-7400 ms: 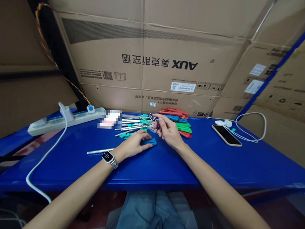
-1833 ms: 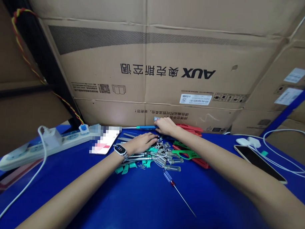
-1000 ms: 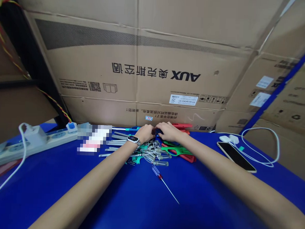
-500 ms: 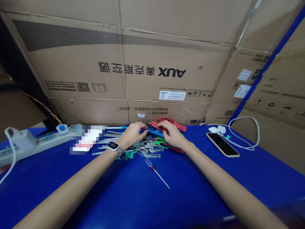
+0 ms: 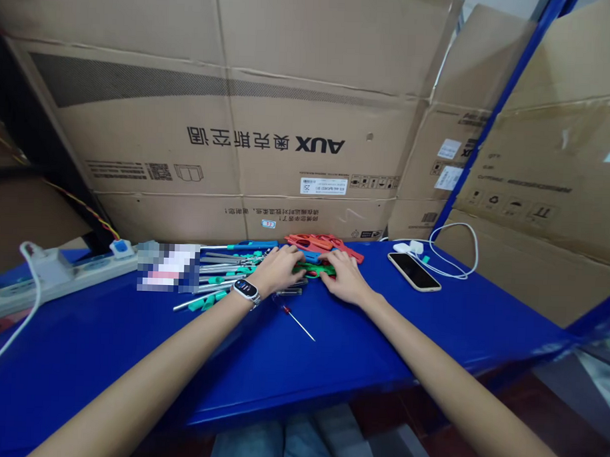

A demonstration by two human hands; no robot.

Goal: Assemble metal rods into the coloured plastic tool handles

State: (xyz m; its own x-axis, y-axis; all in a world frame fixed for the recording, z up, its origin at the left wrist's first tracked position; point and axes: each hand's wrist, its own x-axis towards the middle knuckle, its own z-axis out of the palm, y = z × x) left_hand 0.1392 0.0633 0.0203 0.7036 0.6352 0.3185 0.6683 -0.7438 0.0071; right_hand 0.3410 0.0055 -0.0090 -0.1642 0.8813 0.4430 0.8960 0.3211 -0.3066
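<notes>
Left hand (image 5: pixel 279 267), right hand (image 5: pixel 346 275) flank green piece (image 5: pixel 314 269), likely steadying it; whether either grip pinches, cannot tell; screwdriver (image 5: pixel 296 321) nearer than green piece, perhaps freeing both

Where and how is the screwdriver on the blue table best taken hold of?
Probably by the handle, just behind the red collar, coming from above on the near side. The screwdriver lies flat, its thin shaft pointing near and right, while the pile lies beyond the handle. The handle's back end is hard to make out.
</notes>
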